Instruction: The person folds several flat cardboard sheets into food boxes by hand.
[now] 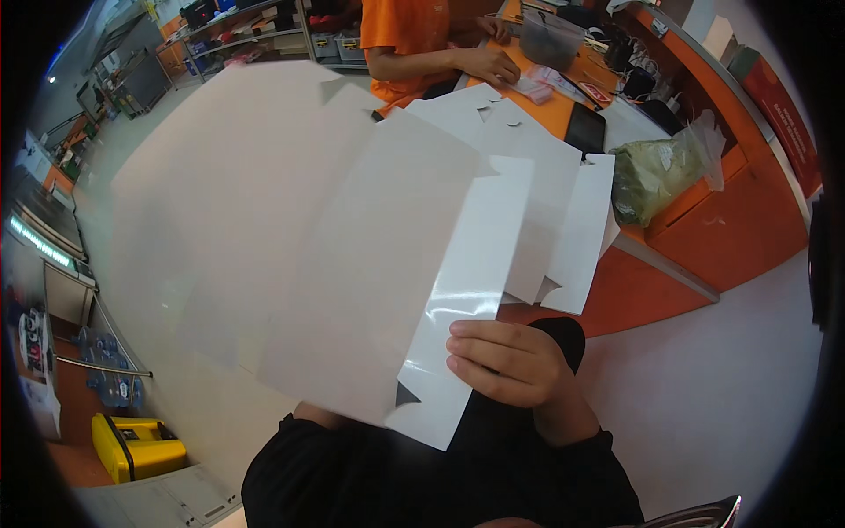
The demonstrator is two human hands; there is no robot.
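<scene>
A large white cardboard box blank with creased panels and notched corners is raised in front of me. My right hand grips its glossy edge flap, with the fingers lying over the front face. My left hand is out of view behind the cardboard; only a bit of that forearm shows below its lower edge. Beyond this sheet, more white cardboard blanks with slots and notched flaps lie on the orange counter's end, overlapping each other.
A person in an orange shirt handles small plastic packets at the orange counter. On it are a clear plastic tub, a black phone-like device and a bag of green contents. A yellow case stands lower left.
</scene>
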